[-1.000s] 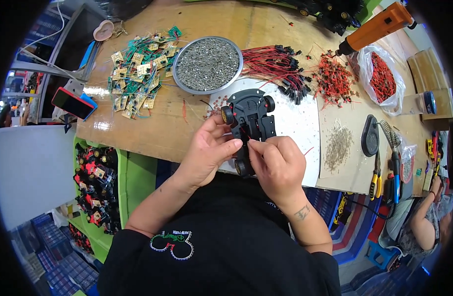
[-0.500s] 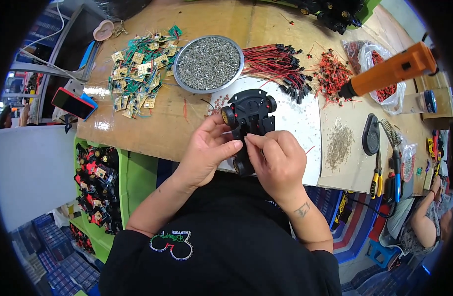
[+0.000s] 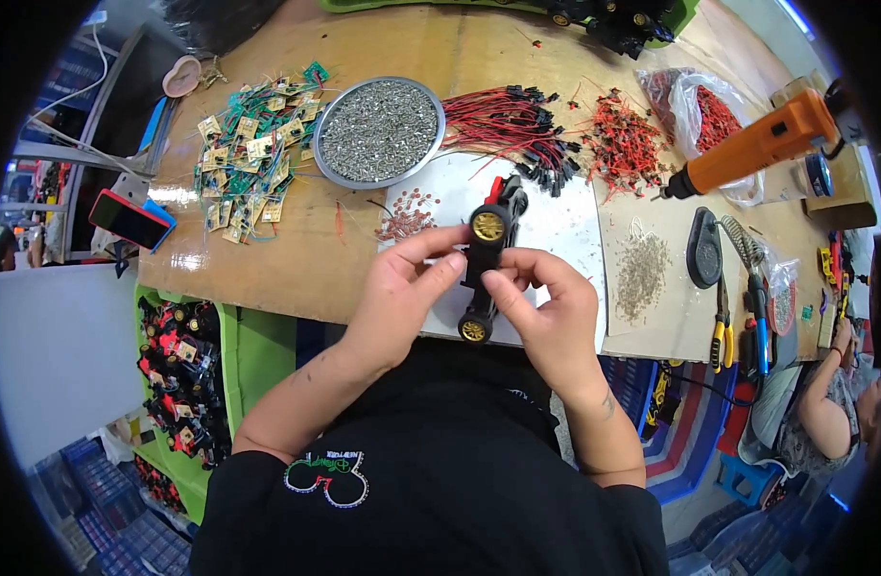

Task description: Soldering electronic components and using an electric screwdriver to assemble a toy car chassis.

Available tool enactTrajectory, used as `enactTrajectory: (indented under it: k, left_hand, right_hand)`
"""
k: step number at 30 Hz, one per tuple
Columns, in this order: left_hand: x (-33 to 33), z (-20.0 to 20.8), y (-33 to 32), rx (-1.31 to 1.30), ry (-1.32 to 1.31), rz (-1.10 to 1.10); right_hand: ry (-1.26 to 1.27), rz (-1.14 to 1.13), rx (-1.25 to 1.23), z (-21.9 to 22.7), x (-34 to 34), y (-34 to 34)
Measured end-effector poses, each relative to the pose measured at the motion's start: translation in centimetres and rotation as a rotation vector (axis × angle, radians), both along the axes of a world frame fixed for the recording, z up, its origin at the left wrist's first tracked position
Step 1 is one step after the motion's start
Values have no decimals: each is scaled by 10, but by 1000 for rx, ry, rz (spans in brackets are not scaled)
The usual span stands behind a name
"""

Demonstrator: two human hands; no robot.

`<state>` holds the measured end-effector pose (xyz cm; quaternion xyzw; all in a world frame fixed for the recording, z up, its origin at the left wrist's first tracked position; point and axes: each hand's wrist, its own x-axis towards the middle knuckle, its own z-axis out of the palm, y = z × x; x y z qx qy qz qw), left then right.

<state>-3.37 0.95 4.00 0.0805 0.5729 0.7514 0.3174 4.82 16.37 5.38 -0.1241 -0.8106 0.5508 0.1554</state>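
A black toy car chassis [image 3: 481, 264] with gold-rimmed wheels is held on its side above a white sheet [image 3: 570, 250], and a bit of red shows at its far end. My left hand [image 3: 402, 298] grips its left side with thumb and fingers near the far wheel. My right hand [image 3: 551, 307] holds the opposite side, its thumb against the chassis and the other fingers partly hidden. Small reddish-brown discs [image 3: 407, 213] lie beside it. Beyond stand a round metal bowl [image 3: 322, 144] of small screws and a bundle of red and black wires [image 3: 503, 120].
Circuit boards [image 3: 253, 154] are heaped at left. On the right hangs an orange electric screwdriver [image 3: 757, 144], above a soldering iron [image 3: 759, 312] and yellow-handled pliers [image 3: 722, 336]. A green crate [image 3: 229, 374] of car parts stands lower left. Another person's arm [image 3: 824, 384] shows at far right.
The toy car chassis has been turned from underside-up onto its side, showing two wheels. My right fingers have shifted from pinching at its middle to holding its side. The view has moved slightly.
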Motion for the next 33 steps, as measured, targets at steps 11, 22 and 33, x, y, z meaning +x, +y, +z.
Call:
enactTrajectory:
  k: [11,22,33]
  left_hand:
    - [-21,25,19,-90,237,-64]
    - [-30,7,17,-210,-294,-482]
    - [-11,7,38,-619,1828,-137]
  right_hand:
    - [-123,-145,49,-17,16,24]
    - [115,92,-23,-3,3,20]
    - [-189,43,-48,-23,4,25]
